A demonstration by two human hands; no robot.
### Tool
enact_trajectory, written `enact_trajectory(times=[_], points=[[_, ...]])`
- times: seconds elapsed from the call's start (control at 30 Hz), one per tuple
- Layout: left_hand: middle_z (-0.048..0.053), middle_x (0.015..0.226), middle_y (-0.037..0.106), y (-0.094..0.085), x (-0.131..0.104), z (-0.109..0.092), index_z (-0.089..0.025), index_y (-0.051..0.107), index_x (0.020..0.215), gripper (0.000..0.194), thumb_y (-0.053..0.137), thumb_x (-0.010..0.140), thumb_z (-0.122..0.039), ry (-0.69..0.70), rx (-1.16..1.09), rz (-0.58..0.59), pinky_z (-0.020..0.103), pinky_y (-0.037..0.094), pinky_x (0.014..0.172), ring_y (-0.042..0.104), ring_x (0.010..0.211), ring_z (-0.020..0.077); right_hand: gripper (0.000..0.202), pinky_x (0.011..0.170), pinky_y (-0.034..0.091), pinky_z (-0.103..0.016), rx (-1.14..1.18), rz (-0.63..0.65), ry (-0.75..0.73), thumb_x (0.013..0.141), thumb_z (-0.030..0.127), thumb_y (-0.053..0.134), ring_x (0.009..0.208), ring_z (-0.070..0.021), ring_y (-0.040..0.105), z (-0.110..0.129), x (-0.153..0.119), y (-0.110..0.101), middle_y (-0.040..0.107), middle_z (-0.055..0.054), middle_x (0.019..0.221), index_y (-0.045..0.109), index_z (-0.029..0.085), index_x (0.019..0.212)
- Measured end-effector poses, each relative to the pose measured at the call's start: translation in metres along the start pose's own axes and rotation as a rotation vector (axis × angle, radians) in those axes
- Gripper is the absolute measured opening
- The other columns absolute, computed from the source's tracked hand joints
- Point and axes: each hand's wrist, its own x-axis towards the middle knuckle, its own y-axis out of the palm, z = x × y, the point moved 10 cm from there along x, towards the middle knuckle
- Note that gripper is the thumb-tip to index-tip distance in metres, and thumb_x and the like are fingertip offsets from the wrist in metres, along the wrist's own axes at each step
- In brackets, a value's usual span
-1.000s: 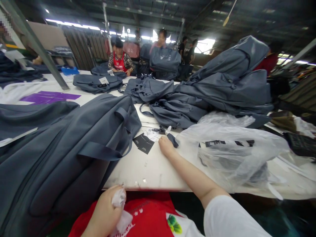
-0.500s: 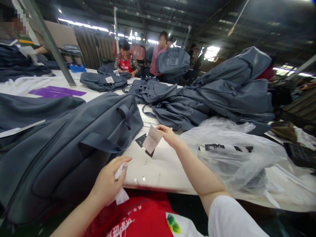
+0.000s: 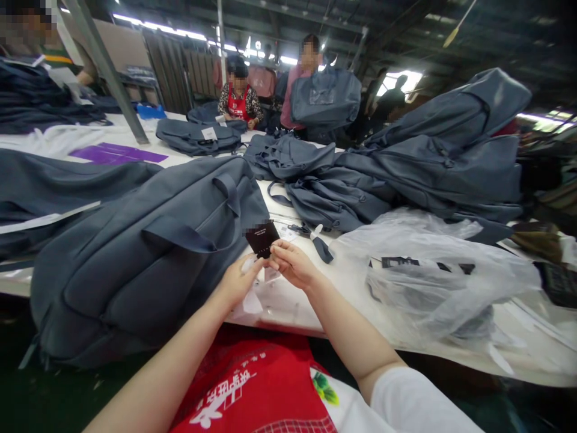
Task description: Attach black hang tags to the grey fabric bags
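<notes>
A black hang tag (image 3: pixel 262 237) with small pale print is held up over the white table, pinched in the fingers of my right hand (image 3: pixel 295 264). Close against it, my left hand (image 3: pixel 241 282) is closed on crumpled white paper (image 3: pixel 249 304), which hangs below the fingers. The left fingertips meet the lower edge of the tag; whether they grip it too cannot be made out. Left of my hands lies a large blue-grey duffel bag (image 3: pixel 148 258) with two strap handles. A small dark tag with a cord (image 3: pixel 322 248) rests on the table to the right.
A clear plastic bag (image 3: pixel 433 288) covers the table's right side, with black labels showing through. Blue-grey bags (image 3: pixel 433 162) are piled behind it. Purple sheets (image 3: pixel 117 153) lie at the back left, near a slanted metal post (image 3: pixel 110 72). Several co-workers stand beyond.
My right hand has drawn nearer and meets my left, which moved up and right. The pale sheet side faced me before; now a black tag shows. The view has shifted slightly.
</notes>
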Motion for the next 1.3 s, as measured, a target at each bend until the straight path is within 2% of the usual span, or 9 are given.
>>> enact_trajectory(times=[0.13,0.33,0.5,0.63,0.9,1.03,1.1,1.17,1.3], points=[[0.006,0.080,0.072,0.012,0.004,0.018,-0.014,0.073,0.086,0.040,0.068,0.073,-0.052,-0.117,-0.224,0.042,0.028,0.045,0.069,0.062,0.074,0.0213,0.023,0.055,0.033,-0.024,0.007,0.000,0.071,0.078,0.037,0.070,0.049,-0.0093,0.034,-0.019,-0.001,-0.002,0.028,0.010,0.047,0.056,0.019,0.082],[0.009,0.071,0.071,0.019,0.003,0.041,-0.008,0.072,0.082,0.046,0.069,0.071,-0.053,-0.254,-0.401,-0.043,0.027,0.045,0.059,0.061,0.062,0.0190,0.026,0.061,0.038,-0.025,0.020,0.043,0.099,0.077,0.040,0.070,0.053,-0.0106,0.040,-0.027,-0.007,-0.002,0.029,0.009,0.048,0.053,0.019,0.079],[0.004,0.068,0.067,-0.009,0.001,0.053,-0.010,0.067,0.082,0.044,0.072,0.069,-0.051,-0.265,-0.475,-0.309,0.025,0.044,0.057,0.057,0.059,0.0147,0.026,0.077,0.046,-0.033,-0.068,-0.045,0.047,0.077,0.039,0.070,0.053,-0.0095,0.044,-0.023,-0.015,-0.012,0.038,0.010,0.049,0.055,0.018,0.080],[0.002,0.070,0.065,-0.029,-0.004,0.040,-0.012,0.065,0.082,0.038,0.073,0.071,-0.048,-0.163,-0.515,-0.433,0.024,0.045,0.060,0.057,0.063,0.0135,0.030,0.059,0.041,-0.025,-0.469,-0.217,-0.009,0.075,0.045,0.068,0.052,-0.0089,0.045,-0.018,-0.016,-0.029,0.051,0.006,0.055,0.061,0.016,0.080],[0.008,0.069,0.069,0.002,-0.009,0.032,-0.008,0.069,0.082,0.045,0.075,0.067,-0.050,-0.284,-0.483,-0.122,0.027,0.047,0.058,0.062,0.062,0.0192,0.044,0.055,0.039,-0.026,-0.707,-0.270,0.051,0.083,0.055,0.055,0.051,-0.0117,0.046,-0.029,-0.001,-0.026,0.048,0.002,0.047,0.062,0.014,0.066],[0.012,0.069,0.068,-0.021,-0.008,0.029,-0.010,0.070,0.078,0.051,0.059,0.076,-0.059,-0.268,-0.137,-0.156,0.033,0.050,0.063,0.065,0.068,0.0254,0.028,0.063,0.044,-0.028,-0.696,-0.272,-0.009,0.078,0.041,0.060,0.064,-0.0153,0.055,-0.021,0.004,-0.029,0.064,-0.002,0.065,0.067,0.014,0.076],[0.015,0.084,0.070,-0.053,-0.012,-0.002,-0.010,0.070,0.090,0.047,0.057,0.079,-0.054,-0.077,0.252,-0.344,0.037,0.051,0.075,0.066,0.086,0.0300,0.025,0.064,0.043,-0.028,-0.768,-0.314,-0.038,0.078,0.038,0.059,0.066,-0.0161,0.057,-0.012,0.006,-0.037,0.066,-0.003,0.070,0.068,0.014,0.075],[0.016,0.115,0.065,-0.064,-0.023,-0.045,-0.014,0.062,0.117,0.049,0.060,0.079,-0.044,0.169,0.612,-0.456,0.037,0.049,0.084,0.062,0.104,0.0311,0.025,0.062,0.042,-0.028,-0.834,-0.357,-0.035,0.078,0.037,0.059,0.066,-0.0163,0.057,-0.005,0.009,-0.045,0.066,-0.003,0.068,0.067,0.015,0.071],[0.009,0.153,0.033,-0.022,-0.023,-0.066,-0.029,0.033,0.145,0.074,0.061,0.076,-0.026,0.383,0.982,-0.106,0.033,0.053,0.073,0.067,0.093,0.0259,0.023,0.061,0.043,-0.026,-0.650,-0.265,0.034,0.075,0.037,0.062,0.064,-0.0140,0.056,-0.012,0.020,-0.038,0.064,-0.002,0.068,0.066,0.014,0.073]])
